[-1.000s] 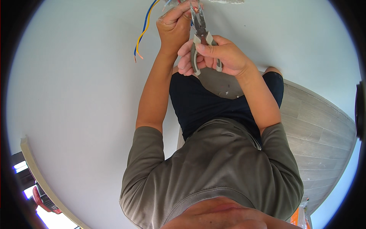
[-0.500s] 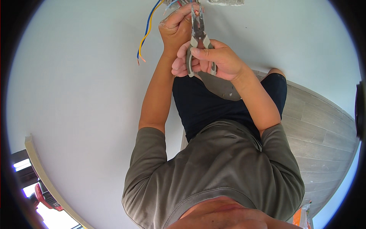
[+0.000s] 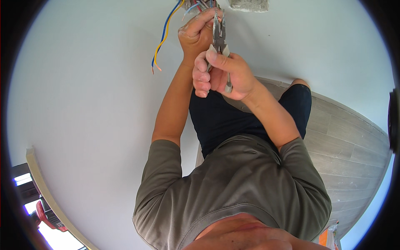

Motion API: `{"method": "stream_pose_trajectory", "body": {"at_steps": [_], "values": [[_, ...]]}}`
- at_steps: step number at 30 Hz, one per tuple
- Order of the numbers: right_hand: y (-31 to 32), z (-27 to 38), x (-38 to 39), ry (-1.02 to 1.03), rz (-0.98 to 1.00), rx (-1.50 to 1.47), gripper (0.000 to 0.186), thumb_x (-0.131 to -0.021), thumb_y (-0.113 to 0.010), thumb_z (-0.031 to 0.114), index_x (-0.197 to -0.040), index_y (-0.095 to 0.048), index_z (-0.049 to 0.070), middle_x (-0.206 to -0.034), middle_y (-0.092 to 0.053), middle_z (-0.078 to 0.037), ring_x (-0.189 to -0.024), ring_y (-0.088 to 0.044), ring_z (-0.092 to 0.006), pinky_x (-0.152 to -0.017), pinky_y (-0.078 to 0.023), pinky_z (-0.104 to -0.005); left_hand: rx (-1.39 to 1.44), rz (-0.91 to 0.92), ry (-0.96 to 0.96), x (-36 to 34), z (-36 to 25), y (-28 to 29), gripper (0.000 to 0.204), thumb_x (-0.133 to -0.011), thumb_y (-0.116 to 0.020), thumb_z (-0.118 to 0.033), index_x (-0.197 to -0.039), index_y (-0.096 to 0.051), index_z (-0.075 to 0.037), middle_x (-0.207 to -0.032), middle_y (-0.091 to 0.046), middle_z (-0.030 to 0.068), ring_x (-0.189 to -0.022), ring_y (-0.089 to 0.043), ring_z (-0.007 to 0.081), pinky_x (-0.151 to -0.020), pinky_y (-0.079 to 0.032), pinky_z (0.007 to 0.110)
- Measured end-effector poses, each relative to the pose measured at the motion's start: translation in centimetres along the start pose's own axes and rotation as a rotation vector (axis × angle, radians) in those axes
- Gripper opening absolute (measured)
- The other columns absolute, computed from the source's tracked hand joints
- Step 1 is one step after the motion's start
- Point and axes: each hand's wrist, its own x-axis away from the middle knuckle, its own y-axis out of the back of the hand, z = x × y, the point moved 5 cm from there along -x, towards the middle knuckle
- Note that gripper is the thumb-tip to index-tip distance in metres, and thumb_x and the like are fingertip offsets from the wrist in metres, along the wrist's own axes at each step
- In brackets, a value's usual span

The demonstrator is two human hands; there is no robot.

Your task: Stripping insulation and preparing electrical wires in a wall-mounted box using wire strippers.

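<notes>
My left hand (image 3: 197,36) is closed in a pinch just below the wall opening, around wires that its fingers largely hide. In my right hand (image 3: 227,74) is a pair of long-nose pliers (image 3: 219,38) with grey handles, pointing up beside the left fingertips. Its jaws are slightly apart, and a bit of bare copper (image 3: 219,19) shows at them; whether they grip it I cannot tell. A blue wire (image 3: 162,39) and a yellow wire (image 3: 165,36) hang to the left of my left hand, with bare copper ends.
Wires come out of a rough wall opening (image 3: 187,6) at the top. Another chipped opening (image 3: 249,5) lies to its right. Wood-look floor planks (image 3: 346,141) spread at right. At lower left, a red and black tool (image 3: 46,214) sits beyond a pale edge strip (image 3: 36,171).
Both hands now appear slightly lower in the picture, with the pliers. My right fingers have curled further over the left handle, and the pliers have shifted a little to the right.
</notes>
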Motion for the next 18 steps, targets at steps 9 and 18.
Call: {"method": "stream_pose_trajectory", "body": {"at_steps": [9,18], "values": [[-3.4,-2.6,-2.3,0.122,0.18,-0.227,0.028,-0.103,-0.05,0.04,-0.094,-0.058,0.015,-0.08,-0.053,0.001,-0.071,-0.051,-0.0176,-0.064,-0.045,-0.0375,0.143,-0.16,-0.167,0.4,-0.5,-0.1,0.014,-0.088,-0.068,0.001,-0.101,-0.07,-0.001,-0.089,-0.073,0.0111,-0.073,-0.068,0.0179,-0.069,-0.053,0.026],[-4.1,-3.1,-2.3,0.122,0.233,-0.271,0.027,-0.104,-0.048,0.039,-0.098,-0.058,0.015,-0.082,-0.053,0.001,-0.075,-0.051,-0.0177,-0.067,-0.045,-0.0373,0.116,-0.144,-0.204,0.5,-3.3,0.6,0.018,-0.087,-0.067,0.003,-0.104,-0.069,0.0,-0.095,-0.073,0.014,-0.08,-0.069,0.022,-0.073,-0.054,0.028]]}}
